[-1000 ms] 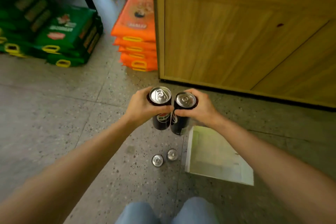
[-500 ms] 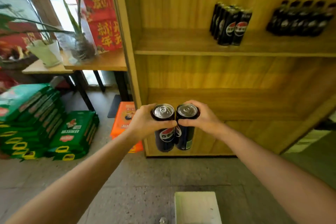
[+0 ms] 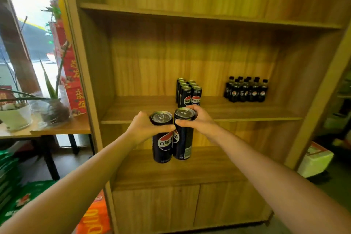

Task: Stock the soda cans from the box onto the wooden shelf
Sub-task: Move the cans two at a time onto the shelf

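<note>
Stocking looks partway done: a block of dark soda cans (image 3: 188, 94) stands on the wooden shelf (image 3: 144, 109) just beyond the right hand (image 3: 201, 120), packed in two rows running back. A cluster of small dark bottles (image 3: 247, 90) sits further off to the right on the same board. Two more cans are in the air, short of that board. The left hand (image 3: 142, 128) has its fingers curled round the upper part of the left can (image 3: 162, 148), and the right hand grips the right can (image 3: 183, 144) the same way near the rim. Both cans hang upright, side by side and touching, with the two thumbs meeting between them. Their bottoms hang below the shelf's front edge, so by my reading they have yet to be raised and set down, most likely beside the standing block, where bare board shows beyond the left hand. How many cans remain to be stocked cannot be told. A white box (image 3: 315, 159) on the floor well off to the right may or may not be the stock box.
</note>
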A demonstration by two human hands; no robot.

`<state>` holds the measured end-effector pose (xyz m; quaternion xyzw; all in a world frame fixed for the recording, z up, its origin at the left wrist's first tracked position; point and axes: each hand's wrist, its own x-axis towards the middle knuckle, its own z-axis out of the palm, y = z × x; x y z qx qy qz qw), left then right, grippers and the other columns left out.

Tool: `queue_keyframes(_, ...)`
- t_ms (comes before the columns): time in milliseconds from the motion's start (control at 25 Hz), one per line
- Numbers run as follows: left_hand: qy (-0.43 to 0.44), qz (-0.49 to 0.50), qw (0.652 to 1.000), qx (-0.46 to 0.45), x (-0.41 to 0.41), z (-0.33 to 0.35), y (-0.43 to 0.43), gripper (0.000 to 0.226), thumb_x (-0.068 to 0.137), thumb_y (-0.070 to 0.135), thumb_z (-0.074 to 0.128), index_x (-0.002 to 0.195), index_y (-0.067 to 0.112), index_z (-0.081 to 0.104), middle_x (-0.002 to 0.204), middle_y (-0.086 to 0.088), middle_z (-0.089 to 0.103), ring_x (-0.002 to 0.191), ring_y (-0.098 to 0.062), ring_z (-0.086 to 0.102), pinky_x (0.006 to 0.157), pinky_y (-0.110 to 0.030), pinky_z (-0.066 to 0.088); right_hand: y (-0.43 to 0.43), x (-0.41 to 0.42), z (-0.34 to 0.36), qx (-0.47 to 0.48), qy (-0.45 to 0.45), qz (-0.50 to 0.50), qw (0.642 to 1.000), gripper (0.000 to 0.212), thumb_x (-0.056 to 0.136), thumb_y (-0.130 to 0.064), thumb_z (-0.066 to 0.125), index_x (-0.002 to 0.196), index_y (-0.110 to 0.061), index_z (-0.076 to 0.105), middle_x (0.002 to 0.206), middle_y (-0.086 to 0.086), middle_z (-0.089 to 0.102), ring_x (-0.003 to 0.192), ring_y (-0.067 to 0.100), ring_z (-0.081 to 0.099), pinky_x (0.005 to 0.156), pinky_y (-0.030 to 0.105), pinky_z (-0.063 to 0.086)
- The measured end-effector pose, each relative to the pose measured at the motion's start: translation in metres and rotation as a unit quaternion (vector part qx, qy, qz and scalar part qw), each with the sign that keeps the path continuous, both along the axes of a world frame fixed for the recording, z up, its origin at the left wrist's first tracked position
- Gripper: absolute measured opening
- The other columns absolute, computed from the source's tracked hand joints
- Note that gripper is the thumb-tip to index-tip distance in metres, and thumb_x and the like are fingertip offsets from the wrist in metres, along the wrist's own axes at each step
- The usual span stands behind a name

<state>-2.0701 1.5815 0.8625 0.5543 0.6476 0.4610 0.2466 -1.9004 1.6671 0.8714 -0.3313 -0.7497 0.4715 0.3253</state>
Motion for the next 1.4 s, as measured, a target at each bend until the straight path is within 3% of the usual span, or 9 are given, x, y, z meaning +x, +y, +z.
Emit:
queue_keyframes(160, -0.009, 0.020, 1.000, 0.002, 0.012, 0.017, 0.036, 0.044, 0.058, 0.036, 0.082, 0.096, 0.019, 0.068, 0.097, -0.003, 0.073, 0.093, -0.015, 0.068, 0.085, -0.033, 0.054, 0.041, 0.004, 0.012, 0.019, -0.016, 0.002, 1.000, 0.055, 0.066, -0.022, 0.079, 0.113, -0.011, 0.052, 0.108, 0.001, 0.058, 0.099, 0.014, 0.053, 0.083, 0.025, 0.043)
queue_keyframes(280, -0.015, 0.040, 0.999, -0.010, 0.008, 0.019, 0.058, 0.058, 0.051, 0.043, 0.082, 0.100, 0.016, 0.068, 0.100, -0.003, 0.073, 0.095, -0.016, 0.068, 0.087, -0.035, 0.053, 0.069, -0.004, 0.014, 0.019, -0.016, 0.024, 0.999, 0.053, 0.067, -0.025, 0.079, 0.111, -0.012, 0.053, 0.103, -0.003, 0.057, 0.096, 0.012, 0.053, 0.072, 0.018, 0.043)
queue_keyframes(480, -0.010, 0.054, 0.998, -0.031, -0.023, 0.015, 0.099, 0.071, 0.042, 0.054, 0.083, 0.101, 0.016, 0.069, 0.101, -0.002, 0.074, 0.096, -0.016, 0.068, 0.092, -0.041, 0.053, 0.111, -0.036, 0.007, -0.002, 0.010, 0.033, 0.999, 0.047, 0.069, -0.026, 0.077, 0.108, -0.015, 0.054, 0.107, -0.001, 0.059, 0.098, 0.014, 0.054, 0.072, 0.017, 0.042)
queue_keyframes(680, -0.044, 0.061, 0.996, -0.037, -0.070, 0.012, 0.149, 0.047, 0.063, 0.028, 0.081, 0.105, 0.014, 0.067, 0.100, -0.003, 0.069, 0.094, -0.016, 0.063, 0.084, -0.029, 0.049, 0.155, -0.085, -0.005, -0.004, 0.006, 0.036, 0.999, 0.051, 0.070, -0.023, 0.077, 0.116, -0.012, 0.056, 0.112, 0.002, 0.060, 0.102, 0.015, 0.055, 0.073, 0.016, 0.044)
queue_keyframes(920, -0.058, 0.052, 0.996, -0.043, -0.133, 0.007, 0.225, 0.056, 0.068, 0.018, 0.078, 0.118, 0.006, 0.058, 0.122, -0.014, 0.063, 0.100, -0.015, 0.058, 0.078, -0.022, 0.046, 0.223, -0.154, -0.016, 0.001, 0.027, -0.001, 1.000, 0.056, 0.070, -0.019, 0.077, 0.120, -0.010, 0.053, 0.117, 0.004, 0.059, 0.107, 0.016, 0.055, 0.080, 0.020, 0.043)
queue_keyframes(1120, -0.072, 0.096, 0.992, -0.042, -0.163, -0.004, 0.273, 0.074, 0.068, 0.010, 0.077, 0.128, 0.003, 0.036, 0.131, -0.015, 0.051, 0.121, -0.028, 0.050, 0.086, -0.026, 0.040, 0.277, -0.192, -0.027, -0.027, 0.037, -0.001, 0.999, 0.053, 0.072, -0.015, 0.076, 0.120, -0.010, 0.054, 0.121, 0.008, 0.060, 0.113, 0.021, 0.054, 0.088, 0.028, 0.042)
queue_keyframes(1280, -0.098, 0.108, 0.988, -0.041, -0.180, -0.022, 0.293, 0.067, 0.070, 0.008, 0.075, 0.126, 0.003, 0.039, 0.130, -0.017, 0.051, 0.106, -0.024, 0.053, 0.079, -0.027, 0.042, 0.299, -0.209, -0.039, -0.061, 0.041, 0.019, 0.997, 0.054, 0.075, -0.006, 0.071, 0.124, -0.008, 0.049, 0.112, 0.004, 0.055, 0.107, 0.017, 0.051, 0.086, 0.026, 0.039)
queue_keyframes(1400, -0.120, 0.119, 0.986, -0.012, -0.191, -0.036, 0.302, 0.059, 0.071, 0.011, 0.074, 0.122, 0.005, 0.046, 0.132, -0.014, 0.051, 0.104, -0.023, 0.053, 0.075, -0.027, 0.044, 0.314, -0.222, -0.052, -0.079, 0.063, -0.002, 0.995, 0.067, 0.075, -0.009, 0.072, 0.134, -0.009, 0.041, 0.133, 0.010, 0.050, 0.121, 0.025, 0.049, 0.090, 0.029, 0.040)
